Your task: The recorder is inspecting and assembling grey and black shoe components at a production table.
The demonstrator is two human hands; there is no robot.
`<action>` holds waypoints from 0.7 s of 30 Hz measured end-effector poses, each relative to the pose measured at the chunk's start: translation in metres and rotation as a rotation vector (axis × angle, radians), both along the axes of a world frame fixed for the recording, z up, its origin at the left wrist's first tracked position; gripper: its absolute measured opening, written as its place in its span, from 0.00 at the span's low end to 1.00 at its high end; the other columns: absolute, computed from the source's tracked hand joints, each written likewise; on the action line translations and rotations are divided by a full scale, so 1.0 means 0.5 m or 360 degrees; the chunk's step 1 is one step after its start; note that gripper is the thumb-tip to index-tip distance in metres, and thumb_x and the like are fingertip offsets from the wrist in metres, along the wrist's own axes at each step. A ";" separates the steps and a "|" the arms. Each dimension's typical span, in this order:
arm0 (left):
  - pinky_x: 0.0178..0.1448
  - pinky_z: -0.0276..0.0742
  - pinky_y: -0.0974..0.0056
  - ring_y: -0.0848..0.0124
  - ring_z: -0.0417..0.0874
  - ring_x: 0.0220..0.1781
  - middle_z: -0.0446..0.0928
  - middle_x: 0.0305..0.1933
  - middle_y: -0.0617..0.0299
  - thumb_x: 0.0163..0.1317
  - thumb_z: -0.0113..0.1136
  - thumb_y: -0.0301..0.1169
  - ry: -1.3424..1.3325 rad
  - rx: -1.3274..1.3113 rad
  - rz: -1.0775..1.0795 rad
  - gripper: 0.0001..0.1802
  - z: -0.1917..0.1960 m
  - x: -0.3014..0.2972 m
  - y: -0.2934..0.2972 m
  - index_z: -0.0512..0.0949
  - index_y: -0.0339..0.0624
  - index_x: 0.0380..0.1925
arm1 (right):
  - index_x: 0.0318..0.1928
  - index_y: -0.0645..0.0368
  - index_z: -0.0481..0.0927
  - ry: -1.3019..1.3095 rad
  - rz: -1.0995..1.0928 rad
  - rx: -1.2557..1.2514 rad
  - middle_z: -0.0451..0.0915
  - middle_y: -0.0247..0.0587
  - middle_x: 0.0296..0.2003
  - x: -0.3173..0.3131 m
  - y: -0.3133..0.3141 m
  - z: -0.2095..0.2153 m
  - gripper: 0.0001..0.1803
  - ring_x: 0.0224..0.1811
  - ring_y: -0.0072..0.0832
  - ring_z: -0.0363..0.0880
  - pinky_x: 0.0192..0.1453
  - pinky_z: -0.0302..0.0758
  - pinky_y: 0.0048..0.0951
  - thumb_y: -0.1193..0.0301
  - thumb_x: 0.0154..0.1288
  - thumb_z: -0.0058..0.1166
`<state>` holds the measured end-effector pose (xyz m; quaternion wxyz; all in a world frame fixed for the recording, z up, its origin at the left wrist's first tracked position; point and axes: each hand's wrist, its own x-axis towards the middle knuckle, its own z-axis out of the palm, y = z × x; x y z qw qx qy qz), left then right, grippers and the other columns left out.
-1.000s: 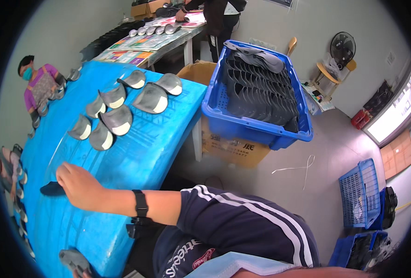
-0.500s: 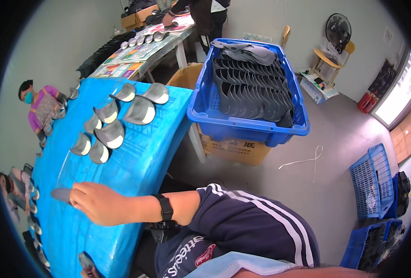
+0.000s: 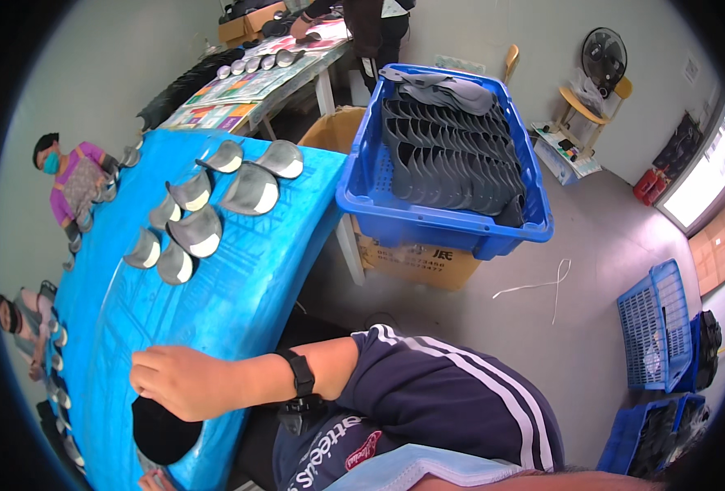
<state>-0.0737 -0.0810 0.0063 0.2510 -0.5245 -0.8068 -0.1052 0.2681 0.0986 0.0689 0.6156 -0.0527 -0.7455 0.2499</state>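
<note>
My right hand (image 3: 181, 382), with a black band on its wrist, is over the near part of the blue-covered table (image 3: 215, 319). Its fingers are curled at the far edge of a black rounded piece (image 3: 164, 432). My left hand (image 3: 156, 479) shows only partly at the bottom edge, its fingers closed on the near end of a grey cupped piece (image 3: 144, 461) against the black one. How the two pieces join is hidden. Farther up the table lie several grey cupped pieces (image 3: 249, 188) with pale end bands.
Right of the table, a blue crate (image 3: 444, 225) of stacked dark curved pieces stands on a cardboard box (image 3: 420, 263). Co-workers sit along the left side (image 3: 84, 184), and another person stands at the far table (image 3: 330, 61). Blue baskets (image 3: 653, 327) stand at the right.
My right hand has come nearer and down toward my left hand. The piece it held out to the left now shows as a broad black face between both hands.
</note>
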 end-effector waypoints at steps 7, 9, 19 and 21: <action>0.43 0.68 0.49 0.49 0.73 0.39 0.75 0.35 0.45 0.58 0.54 0.37 0.0333 -0.0164 -0.0035 0.14 -0.045 -0.043 -0.015 0.78 0.36 0.33 | 0.32 0.61 0.68 0.0019 0.0065 -0.0017 0.66 0.42 0.30 -0.010 -0.015 -0.010 0.04 0.33 0.41 0.68 0.37 0.67 0.37 0.79 0.56 0.48; 0.43 0.68 0.48 0.48 0.73 0.39 0.75 0.33 0.46 0.58 0.53 0.37 0.0432 -0.0065 -0.0032 0.15 -0.033 -0.014 -0.003 0.78 0.34 0.33 | 0.31 0.61 0.68 0.0022 0.0072 -0.0001 0.67 0.43 0.31 -0.008 -0.017 -0.013 0.04 0.33 0.41 0.68 0.37 0.67 0.37 0.79 0.56 0.48; 0.59 0.65 0.56 0.58 0.72 0.53 0.66 0.57 0.43 0.61 0.52 0.36 -0.2035 0.0634 -0.1296 0.27 -0.018 0.071 0.067 0.63 0.31 0.56 | 0.29 0.65 0.70 -0.0265 0.0092 0.0193 0.66 0.44 0.30 -0.025 -0.028 -0.052 0.06 0.30 0.38 0.68 0.34 0.67 0.33 0.76 0.52 0.50; 0.61 0.64 0.57 0.59 0.71 0.56 0.65 0.61 0.42 0.61 0.52 0.37 -0.2276 0.0548 -0.1366 0.29 -0.028 0.076 0.088 0.61 0.31 0.59 | 0.28 0.66 0.70 -0.0157 0.0183 0.0181 0.65 0.46 0.31 -0.009 -0.023 -0.057 0.06 0.28 0.39 0.68 0.30 0.67 0.34 0.76 0.50 0.51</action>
